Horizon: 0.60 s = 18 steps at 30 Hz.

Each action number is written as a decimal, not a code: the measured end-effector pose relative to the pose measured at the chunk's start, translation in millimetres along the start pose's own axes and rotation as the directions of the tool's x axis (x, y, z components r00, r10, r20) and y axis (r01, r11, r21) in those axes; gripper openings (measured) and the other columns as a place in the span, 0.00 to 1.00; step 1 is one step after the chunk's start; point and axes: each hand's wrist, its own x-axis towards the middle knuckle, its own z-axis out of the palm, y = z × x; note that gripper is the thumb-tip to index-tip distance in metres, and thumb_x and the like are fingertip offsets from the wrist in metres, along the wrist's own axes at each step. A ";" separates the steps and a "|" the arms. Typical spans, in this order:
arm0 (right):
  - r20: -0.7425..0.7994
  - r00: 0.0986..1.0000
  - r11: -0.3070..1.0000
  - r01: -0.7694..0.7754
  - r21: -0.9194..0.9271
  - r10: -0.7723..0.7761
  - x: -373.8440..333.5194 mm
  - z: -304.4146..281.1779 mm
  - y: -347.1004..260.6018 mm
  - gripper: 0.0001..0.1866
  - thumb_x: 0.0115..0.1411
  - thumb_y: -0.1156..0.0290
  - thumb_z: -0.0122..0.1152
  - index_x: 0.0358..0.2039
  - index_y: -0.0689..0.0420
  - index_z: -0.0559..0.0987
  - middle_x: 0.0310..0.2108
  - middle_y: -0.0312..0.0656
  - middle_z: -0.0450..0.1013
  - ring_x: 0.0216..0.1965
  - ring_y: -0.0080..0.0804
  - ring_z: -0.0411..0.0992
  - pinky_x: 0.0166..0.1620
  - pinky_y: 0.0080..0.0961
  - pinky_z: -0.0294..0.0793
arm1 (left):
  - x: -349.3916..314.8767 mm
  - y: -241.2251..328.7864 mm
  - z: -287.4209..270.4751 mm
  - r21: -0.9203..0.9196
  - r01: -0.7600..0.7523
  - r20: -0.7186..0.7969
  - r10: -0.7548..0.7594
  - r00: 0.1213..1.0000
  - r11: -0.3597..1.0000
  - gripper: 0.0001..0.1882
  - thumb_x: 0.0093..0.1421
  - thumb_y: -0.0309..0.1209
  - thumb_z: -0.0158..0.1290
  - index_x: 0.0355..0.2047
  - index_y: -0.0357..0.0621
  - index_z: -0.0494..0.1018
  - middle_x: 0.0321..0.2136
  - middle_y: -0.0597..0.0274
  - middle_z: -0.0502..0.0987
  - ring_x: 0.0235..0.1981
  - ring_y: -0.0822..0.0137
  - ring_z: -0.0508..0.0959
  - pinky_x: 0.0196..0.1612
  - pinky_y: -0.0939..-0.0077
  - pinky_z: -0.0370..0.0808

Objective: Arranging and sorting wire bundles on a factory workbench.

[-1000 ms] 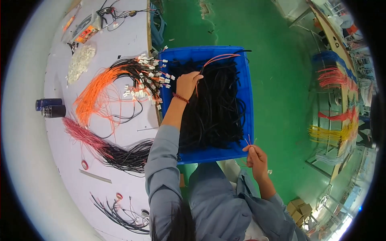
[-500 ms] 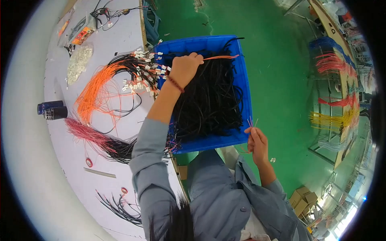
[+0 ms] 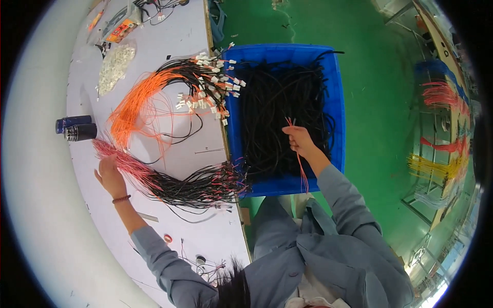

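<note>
White bench (image 3: 169, 41) | left hand (image 3: 110, 176) moved from blue bin (image 3: 336, 102), spread on pink wires (image 3: 123, 161) | right hand (image 3: 299, 139) pinching red wires (image 3: 300, 164)

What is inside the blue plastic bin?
The blue plastic bin holds a heap of black wires. The heap covers its floor, so anything beneath stays hidden.

The upper ends of the thin red wires (image 3: 299, 154) vanish inside the right hand (image 3: 300, 141), so how many it pinches is too fine to count. The left hand (image 3: 109, 174) covers part of the pink wire bundle (image 3: 126, 161), and the blue bin's (image 3: 336, 102) floor lies buried under black cables (image 3: 280, 118). The small bits in the clear bag (image 3: 114, 66) are possibly connectors.
</note>
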 end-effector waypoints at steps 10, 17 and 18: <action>-0.184 0.797 0.492 0.157 -0.857 -0.575 152.8 65.5 62.6 0.18 0.45 0.61 0.66 0.28 0.64 0.77 0.22 0.48 0.74 0.24 0.37 0.73 0.34 0.34 0.73 | -61.0 169.0 -21.5 -0.752 0.017 0.052 0.034 0.998 0.659 0.24 0.51 0.16 0.46 0.50 0.40 0.67 0.51 0.50 0.68 0.56 0.51 0.63 0.59 0.61 0.57; 0.017 0.916 0.723 0.328 -0.609 -0.402 58.1 59.6 6.3 0.11 0.51 0.65 0.63 0.24 0.60 0.77 0.19 0.38 0.71 0.22 0.28 0.70 0.28 0.26 0.69 | -84.7 298.0 -95.6 -0.955 0.294 0.293 0.288 0.912 0.039 0.22 0.56 0.21 0.49 0.53 0.37 0.63 0.53 0.51 0.67 0.55 0.60 0.66 0.58 0.69 0.58; 0.040 0.963 0.814 0.247 -0.526 -0.267 11.7 57.5 -12.6 0.10 0.52 0.66 0.62 0.23 0.60 0.77 0.20 0.39 0.73 0.23 0.28 0.71 0.30 0.26 0.70 | -91.1 321.9 -93.2 -0.949 0.311 0.284 0.299 0.911 -0.046 0.25 0.57 0.23 0.48 0.56 0.36 0.59 0.54 0.52 0.65 0.56 0.61 0.65 0.58 0.70 0.58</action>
